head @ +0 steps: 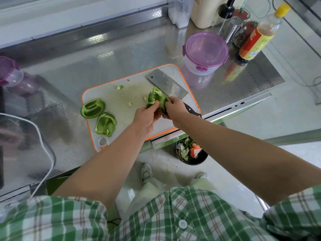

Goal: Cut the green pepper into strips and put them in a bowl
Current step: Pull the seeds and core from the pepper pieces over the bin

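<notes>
A: Where is the pepper, and what are your hands doing with it?

B: Both your hands are on one pepper chunk [157,98], held just above the right part of the cutting board [121,101]. Your left hand [147,117] curls around its lower left side, thumb pressed up against the flesh. Your right hand [174,107] grips its right edge with curled fingers. The back of the hand hides the fingertips, so I cannot tell how they sit.

A: And the rest of the pepper?

B: Two more pieces lie hollow side up at the board's left end. The far pepper piece [93,108] overhangs the orange rim. The near pepper piece [106,124] lies just beside it, closer to you. Small green scraps and pale seeds dot the middle of the board.

A: The knife?

B: The cleaver [166,84] lies flat on the board's far right corner, with its black handle running beneath your right hand. Whether that hand touches the handle I cannot tell.

A: Anything else nearby?

B: A purple-lidded container [205,51] stands closed on the steel counter just beyond the board, and a sauce bottle [258,37] stands further right. A bin [191,152] holding scraps sits on the floor below the counter's edge.
</notes>
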The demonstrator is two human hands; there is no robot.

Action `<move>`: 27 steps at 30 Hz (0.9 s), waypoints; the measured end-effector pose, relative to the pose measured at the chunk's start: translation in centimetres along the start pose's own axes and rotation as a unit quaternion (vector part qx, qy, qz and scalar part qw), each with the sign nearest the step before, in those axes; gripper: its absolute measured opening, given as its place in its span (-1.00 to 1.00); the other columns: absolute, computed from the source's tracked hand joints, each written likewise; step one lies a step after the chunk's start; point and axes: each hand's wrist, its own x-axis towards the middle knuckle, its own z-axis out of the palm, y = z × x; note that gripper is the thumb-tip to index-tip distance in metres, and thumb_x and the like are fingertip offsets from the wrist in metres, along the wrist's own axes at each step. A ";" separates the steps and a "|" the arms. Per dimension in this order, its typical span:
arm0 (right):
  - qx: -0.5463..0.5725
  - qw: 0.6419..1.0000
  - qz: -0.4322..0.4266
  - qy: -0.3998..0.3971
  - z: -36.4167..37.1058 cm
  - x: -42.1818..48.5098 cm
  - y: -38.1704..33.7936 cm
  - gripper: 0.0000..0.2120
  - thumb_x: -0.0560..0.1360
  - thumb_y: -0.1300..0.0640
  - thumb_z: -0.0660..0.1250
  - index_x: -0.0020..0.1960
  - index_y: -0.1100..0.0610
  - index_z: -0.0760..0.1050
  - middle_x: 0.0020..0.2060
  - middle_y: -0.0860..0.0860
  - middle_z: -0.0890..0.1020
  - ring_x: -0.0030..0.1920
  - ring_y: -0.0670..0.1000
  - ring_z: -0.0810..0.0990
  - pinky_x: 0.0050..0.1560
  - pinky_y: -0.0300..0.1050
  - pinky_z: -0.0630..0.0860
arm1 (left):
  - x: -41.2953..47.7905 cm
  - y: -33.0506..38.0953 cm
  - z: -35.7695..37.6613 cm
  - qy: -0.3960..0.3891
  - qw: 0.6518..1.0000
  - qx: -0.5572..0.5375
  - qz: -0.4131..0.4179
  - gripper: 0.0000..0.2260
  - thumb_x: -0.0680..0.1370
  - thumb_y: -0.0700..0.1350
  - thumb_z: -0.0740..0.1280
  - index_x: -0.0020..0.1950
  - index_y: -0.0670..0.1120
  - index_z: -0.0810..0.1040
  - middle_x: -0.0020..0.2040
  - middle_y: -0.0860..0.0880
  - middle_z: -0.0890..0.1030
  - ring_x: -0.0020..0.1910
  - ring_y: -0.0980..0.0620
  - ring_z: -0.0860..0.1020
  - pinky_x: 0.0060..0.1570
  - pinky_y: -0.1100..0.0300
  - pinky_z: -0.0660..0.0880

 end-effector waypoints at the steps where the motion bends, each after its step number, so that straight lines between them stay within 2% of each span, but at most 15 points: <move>1: 0.003 1.000 -0.001 -0.004 -0.1 0.0 -0.1 -0.74 0.55 0.37 0.08 0.06 0.20 0.50 -0.32 0.10 0.50 -0.44 0.01 0.42 -0.43 -0.22 0.49 | 0.0 0.0 0.0 0.000 1.000 -0.005 -0.002 -0.87 0.60 -0.28 0.28 -0.14 -0.24 0.55 -0.21 -0.12 0.56 -0.27 0.04 0.51 -0.28 0.32 0.56; 6: 0.015 0.999 -0.015 -0.024 -0.1 0.1 -0.1 -0.67 0.47 0.45 0.12 0.12 0.20 0.49 -0.27 0.11 0.50 -0.37 0.03 0.43 -0.30 -0.14 0.46 | 0.1 0.3 -0.3 -0.008 1.000 -0.025 0.000 -0.88 0.61 -0.28 0.25 -0.10 -0.24 0.54 -0.14 -0.14 0.59 -0.18 0.02 0.57 -0.18 0.28 0.59; 10: 0.031 0.996 -0.055 -0.061 -0.3 -0.1 -0.2 -0.63 0.45 0.48 0.10 0.13 0.17 0.44 -0.21 0.10 0.52 -0.26 0.04 0.48 -0.23 -0.16 0.50 | 0.0 0.5 -0.4 -0.011 0.999 -0.031 0.016 -0.88 0.61 -0.29 0.24 -0.07 -0.24 0.55 -0.12 -0.14 0.60 -0.16 0.01 0.59 -0.19 0.28 0.61; 13: 0.071 0.990 -0.057 -0.111 -0.6 -0.1 -0.2 -0.51 0.42 0.55 0.06 0.27 0.25 0.40 -0.05 0.18 0.54 -0.06 0.13 0.57 0.01 -0.07 0.58 | 0.3 0.8 -0.6 -0.009 0.999 -0.017 0.033 -0.90 0.61 -0.28 0.26 -0.06 -0.24 0.56 -0.11 -0.13 0.60 -0.16 0.02 0.59 -0.10 0.26 0.61; 15: 0.112 0.983 -0.044 -0.138 -0.7 0.1 -0.1 -0.43 0.41 0.58 0.01 0.36 0.27 0.35 0.08 0.24 0.54 0.06 0.20 0.58 0.20 0.06 0.53 | 0.5 1.0 -0.9 0.004 0.999 -0.016 0.039 -0.90 0.60 -0.28 0.27 -0.07 -0.22 0.56 -0.12 -0.12 0.61 -0.17 0.03 0.59 -0.14 0.28 0.60; 16: 0.129 0.980 -0.037 -0.146 -0.8 0.1 0.0 -0.44 0.43 0.56 0.02 0.37 0.26 0.35 0.09 0.25 0.54 0.06 0.20 0.58 0.22 0.08 0.52 | 0.6 1.1 -1.0 0.011 0.999 -0.015 0.040 -0.90 0.60 -0.28 0.27 -0.07 -0.22 0.56 -0.13 -0.11 0.61 -0.17 0.04 0.59 -0.16 0.29 0.60; 19: 0.116 0.982 -0.045 -0.144 -1.1 0.0 -0.3 -0.67 0.55 0.38 0.17 0.29 0.21 0.42 -0.05 0.18 0.58 -0.09 0.11 0.62 0.06 -0.01 0.60 | 0.6 1.2 -1.4 0.005 0.999 -0.016 0.036 -0.90 0.60 -0.27 0.27 -0.07 -0.22 0.56 -0.12 -0.11 0.62 -0.16 0.03 0.60 -0.13 0.27 0.59; 21: 0.067 0.991 -0.057 -0.100 -1.0 0.0 -0.4 -0.77 0.57 0.23 0.28 0.22 0.21 0.47 -0.08 0.16 0.59 -0.21 0.07 0.63 -0.10 -0.10 0.64 | 0.4 1.1 -1.5 -0.009 0.999 -0.014 0.032 -0.89 0.61 -0.27 0.26 -0.07 -0.23 0.57 -0.12 -0.12 0.62 -0.15 0.03 0.61 -0.10 0.26 0.59; 23: -0.009 0.995 -0.085 -0.041 -0.7 0.1 -0.3 -0.82 0.59 0.16 0.27 0.15 0.20 0.50 -0.10 0.15 0.61 -0.33 0.04 0.64 -0.19 -0.12 0.65 | 0.3 1.0 -1.4 -0.023 0.999 -0.014 0.027 -0.89 0.61 -0.27 0.26 -0.06 -0.24 0.57 -0.12 -0.13 0.62 -0.15 0.02 0.60 -0.08 0.26 0.60; 26: -0.123 0.980 -0.153 0.022 -0.3 0.2 -0.1 -0.85 0.60 0.17 0.18 -0.03 0.16 0.51 -0.30 0.08 0.62 -0.45 0.01 0.61 -0.28 -0.07 0.62 | 0.0 0.9 -1.2 -0.048 0.999 -0.002 0.025 -0.89 0.61 -0.27 0.26 -0.05 -0.25 0.57 -0.12 -0.15 0.62 -0.18 0.01 0.60 -0.10 0.26 0.61; 27: -0.143 0.975 -0.164 0.035 -0.3 0.3 -0.2 -0.84 0.59 0.17 0.16 -0.08 0.16 0.50 -0.36 0.07 0.60 -0.47 0.02 0.59 -0.34 -0.12 0.58 | 0.0 0.9 -1.1 -0.055 0.998 0.002 0.025 -0.89 0.61 -0.26 0.27 -0.04 -0.25 0.57 -0.13 -0.15 0.62 -0.21 0.02 0.60 -0.11 0.26 0.61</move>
